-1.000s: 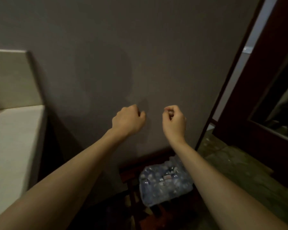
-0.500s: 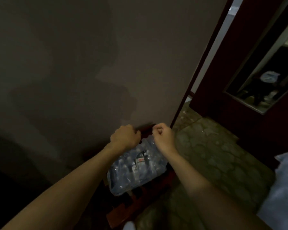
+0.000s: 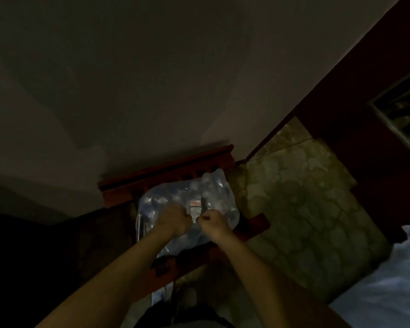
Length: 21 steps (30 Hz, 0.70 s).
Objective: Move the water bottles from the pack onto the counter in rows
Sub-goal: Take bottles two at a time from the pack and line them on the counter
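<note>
A pack of water bottles (image 3: 213,192) in clear plastic wrap lies on a low red-brown wooden seat (image 3: 166,174) against the wall, bottle caps showing through the film. Both my hands are down on the pack's top, close together near its red-and-white label. My left hand (image 3: 174,220) has its fingers curled into the wrap. My right hand (image 3: 214,222) pinches the film between thumb and fingers just right of it. The image is dim and blurred, so the exact hold is hard to make out. The counter is out of view.
A plain grey wall (image 3: 152,79) rises behind the seat. Mottled stone floor tiles (image 3: 305,209) spread to the right, up to a dark wooden door frame (image 3: 341,91) with a mirror (image 3: 402,114). White bedding (image 3: 388,280) fills the lower right corner.
My view has tilted down and the counter has left the frame. Both hands have dropped from mid-air in front of the wall onto the top of the pack.
</note>
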Each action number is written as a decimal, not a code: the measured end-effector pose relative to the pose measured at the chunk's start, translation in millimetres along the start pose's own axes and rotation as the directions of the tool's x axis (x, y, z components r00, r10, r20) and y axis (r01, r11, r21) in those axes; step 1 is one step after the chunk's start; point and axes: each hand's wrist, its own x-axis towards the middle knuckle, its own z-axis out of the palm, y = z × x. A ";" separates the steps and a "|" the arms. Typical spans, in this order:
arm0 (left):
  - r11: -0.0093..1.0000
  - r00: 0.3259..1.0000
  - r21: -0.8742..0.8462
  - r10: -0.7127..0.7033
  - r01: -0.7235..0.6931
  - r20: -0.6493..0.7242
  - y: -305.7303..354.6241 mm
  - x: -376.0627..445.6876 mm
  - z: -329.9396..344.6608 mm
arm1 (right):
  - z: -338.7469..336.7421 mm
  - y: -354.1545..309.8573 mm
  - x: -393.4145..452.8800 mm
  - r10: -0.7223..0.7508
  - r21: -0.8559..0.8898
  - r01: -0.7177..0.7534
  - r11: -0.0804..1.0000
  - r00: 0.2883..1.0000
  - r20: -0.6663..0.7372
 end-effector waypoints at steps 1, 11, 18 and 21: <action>1.000 1.000 -0.028 -0.009 0.009 0.016 -3.3 4.9 6.1 | 4.5 4.3 9.1 0.019 -0.016 -0.018 1.000 1.000 0.015; 0.962 0.961 -0.090 -0.248 0.259 0.119 -37.7 76.6 75.0 | 47.9 27.0 102.6 0.096 -0.052 -0.086 0.995 0.968 0.234; 0.914 0.915 -0.070 -0.393 0.399 0.094 -37.5 117.1 101.5 | 72.5 49.5 159.1 0.213 -0.087 -0.200 0.976 0.960 0.184; 0.890 0.890 -0.033 -0.452 0.454 0.056 -42.8 130.1 109.8 | 73.4 53.3 177.8 0.287 -0.069 -0.279 0.958 0.930 0.231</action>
